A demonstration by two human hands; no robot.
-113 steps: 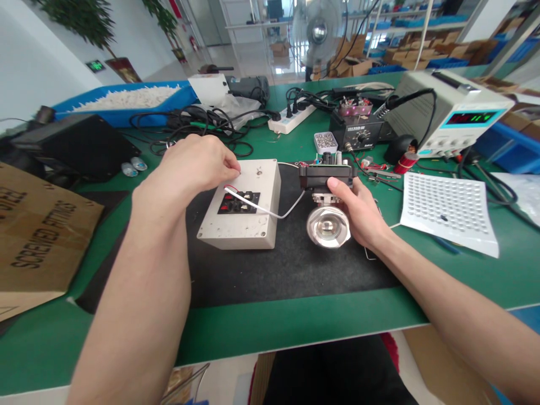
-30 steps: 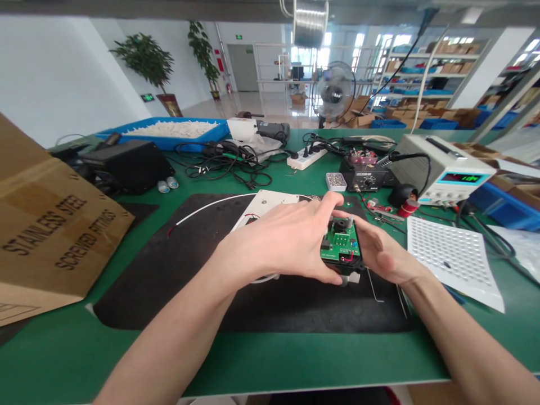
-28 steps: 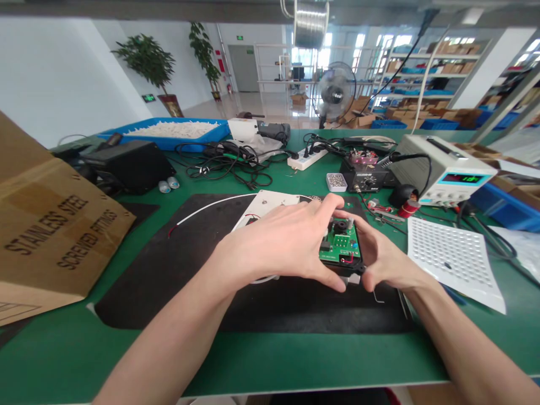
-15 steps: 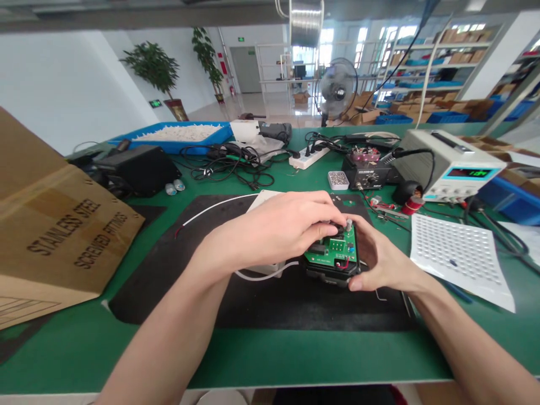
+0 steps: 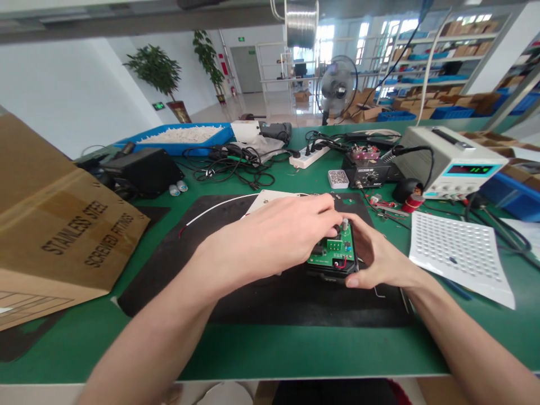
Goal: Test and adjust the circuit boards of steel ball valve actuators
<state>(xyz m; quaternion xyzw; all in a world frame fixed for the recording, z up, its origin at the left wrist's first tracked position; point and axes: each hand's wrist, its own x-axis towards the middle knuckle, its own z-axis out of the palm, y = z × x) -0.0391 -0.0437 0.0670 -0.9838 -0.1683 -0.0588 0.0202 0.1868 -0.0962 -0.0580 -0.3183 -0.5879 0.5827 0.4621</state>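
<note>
A black device housing (image 5: 329,275) with a green circuit board (image 5: 323,259) in its top is held over the black mat (image 5: 270,312). My right hand (image 5: 375,256) wraps its right side, thumb low at the front corner. My left hand (image 5: 274,233) reaches over the board from the left, its fingers curled together at the black parts near the board's far edge. What those fingertips pinch is hidden. Behind my left hand lies a white box (image 5: 270,198), mostly covered. A white cable (image 5: 215,206) with a red-tipped end curves over the mat to the left.
A cardboard box (image 5: 80,225) stands at the left. Behind the mat are tangled black cables (image 5: 232,163), a power strip (image 5: 310,154) and a small tray of metal bits (image 5: 338,179). At the right stand a power supply (image 5: 455,166) and a dimpled white sheet (image 5: 462,256).
The right hand raised the device from beside the white box and turned it board up. The left hand left the white box, gripped the device's side, then moved its fingertips onto the board.
</note>
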